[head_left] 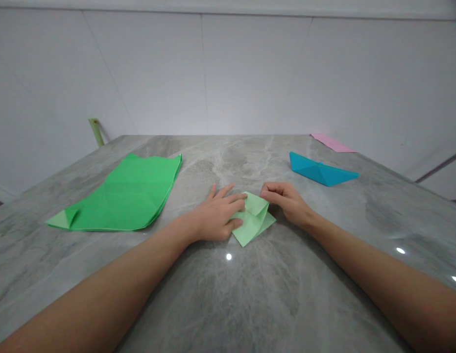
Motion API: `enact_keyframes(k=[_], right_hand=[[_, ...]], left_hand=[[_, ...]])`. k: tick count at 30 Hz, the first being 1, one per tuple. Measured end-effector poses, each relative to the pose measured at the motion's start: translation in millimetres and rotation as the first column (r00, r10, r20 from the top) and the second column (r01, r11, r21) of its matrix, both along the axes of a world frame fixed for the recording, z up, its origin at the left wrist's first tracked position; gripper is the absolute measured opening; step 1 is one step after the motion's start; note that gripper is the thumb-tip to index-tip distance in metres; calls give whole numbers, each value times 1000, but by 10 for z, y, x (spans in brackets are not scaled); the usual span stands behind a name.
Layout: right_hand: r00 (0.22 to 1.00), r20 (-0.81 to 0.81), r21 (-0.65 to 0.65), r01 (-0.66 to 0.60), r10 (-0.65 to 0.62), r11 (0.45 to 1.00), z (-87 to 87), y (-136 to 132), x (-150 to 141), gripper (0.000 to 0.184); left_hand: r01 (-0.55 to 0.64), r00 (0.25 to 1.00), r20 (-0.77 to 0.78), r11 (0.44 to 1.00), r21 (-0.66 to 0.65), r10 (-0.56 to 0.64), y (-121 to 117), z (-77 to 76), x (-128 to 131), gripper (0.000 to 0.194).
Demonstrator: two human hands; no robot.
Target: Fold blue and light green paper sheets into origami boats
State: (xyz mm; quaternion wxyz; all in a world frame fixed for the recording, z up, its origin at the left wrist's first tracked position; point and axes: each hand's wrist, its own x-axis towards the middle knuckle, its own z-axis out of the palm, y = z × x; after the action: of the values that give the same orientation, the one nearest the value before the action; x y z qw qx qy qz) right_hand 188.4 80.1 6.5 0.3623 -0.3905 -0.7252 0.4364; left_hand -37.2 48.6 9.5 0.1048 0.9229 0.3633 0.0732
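Observation:
A small folded sheet of light green paper (251, 221) lies on the table between my hands, its right-hand layers lifted apart. My left hand (221, 214) rests on its left side with the fingers spread, pressing it against the tabletop. At the upper right corner, the thumb and curled fingers of my right hand (285, 200) pinch a raised flap of the same paper. The paper's left edge is hidden under my left fingers.
Bright green paper sheets (130, 196) lie stacked on the left, one corner curled up. A blue folded paper boat (321, 170) sits at the right. Behind it, a pink paper (332, 142) lies at the far edge of the grey marbled table (228, 304), which meets a white wall (242, 73).

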Motion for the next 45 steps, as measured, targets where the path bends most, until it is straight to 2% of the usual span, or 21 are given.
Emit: enact_keyframes(k=[3,5,8,10,12,14,16,19,21,23,25,27,29,30,32,35,37,40,42,45], right_hand=[[993,-57,10,-107,107,994,-7,45,71,14],[983,60,103,-180,174,978,-4,72,110,23],[937,323,331,-244,134,911,17,79,129,25],[905,410,423,-302,117,854,30,68,120,20],[880,443,431,-374,169,821,32,59,105,19],[865,441,395,-426,239,814,21,57,92,20],[872,413,360,-421,262,833,5,60,82,19],[907,374,338,-325,191,883,-10,57,64,14],[928,356,334,-237,111,912,-9,48,51,13],[941,336,333,-146,27,932,-5,40,39,16],[956,286,353,-43,-64,935,-3,35,31,19],[970,181,430,72,-164,900,-5,33,24,21],[968,78,546,158,-238,823,-9,25,12,20],[966,57,603,166,-250,780,-11,16,3,18],[967,87,689,115,-239,715,-13,-10,-20,14],[962,189,731,-5,-196,683,-22,-56,-59,17],[957,217,720,-24,-192,694,-37,-74,-75,20],[963,198,660,7,-183,752,-74,-73,-82,22],[975,169,611,14,-148,791,-96,-64,-84,19],[987,123,581,11,-101,814,-103,-61,-96,16]], left_hand=[[-5,999,49,1000,-24,7,20,-18,-18,43],[-5,997,78,999,-31,8,36,-45,-31,47],[3,994,112,1000,-22,-1,64,-95,-51,40],[-11,988,152,1000,25,7,91,-128,-62,34],[-70,976,214,992,105,46,122,-151,-68,22],[-157,954,282,971,179,103,151,-158,-67,11],[-229,931,334,947,223,147,168,-147,-61,10],[-290,896,407,930,228,180,163,-121,-45,21],[-323,860,467,928,184,207,145,-117,-32,28],[-336,819,520,937,93,242,126,-130,-16,26],[-309,753,591,949,-70,288,112,-154,9,34],[-215,605,701,924,-315,379,101,-173,48,58],[-19,403,763,839,-544,505,88,-177,94,84],[95,316,768,786,-611,558,80,-173,118,94],[286,203,761,706,-648,616,66,-155,157,105],[412,104,760,668,-620,642,55,-132,181,103],[423,97,772,676,-603,628,55,-131,174,93],[384,181,801,709,-592,571,56,-142,152,73],[307,261,801,740,-599,540,53,-142,140,61],[115,339,794,815,-567,505,48,-121,135,47]])
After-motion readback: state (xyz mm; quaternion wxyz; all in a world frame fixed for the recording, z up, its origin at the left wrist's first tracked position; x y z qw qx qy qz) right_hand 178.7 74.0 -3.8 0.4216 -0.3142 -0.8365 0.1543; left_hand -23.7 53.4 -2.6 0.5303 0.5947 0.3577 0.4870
